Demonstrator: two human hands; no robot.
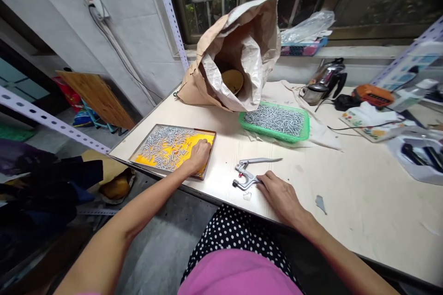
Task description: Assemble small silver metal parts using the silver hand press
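Observation:
My left hand (200, 153) is at the right side of a shallow tray (213, 140), its fingers curled down and closed. Whatever they pinch is hidden. Many small silvery metal pins (166, 140) lie scattered over the tray's yellow bottom. On the tabletop, my right hand (280, 193) has its fingers closed around the lower handle of silver pliers (246, 179) with a C-shaped jaw and a spring. The pliers lie flat with the handles spread apart. Behind them, a green plastic basket (304, 131) is full of similar silvery metal pieces (273, 120).
A large open paper sack (204, 69) leans at the table's back, with a round yellowish container (232, 80) inside. To the right stand a metal kettle (323, 80), an orange-and-black device (374, 95) and a white holder (411, 166). A grey scrap (320, 203) lies near my right forearm.

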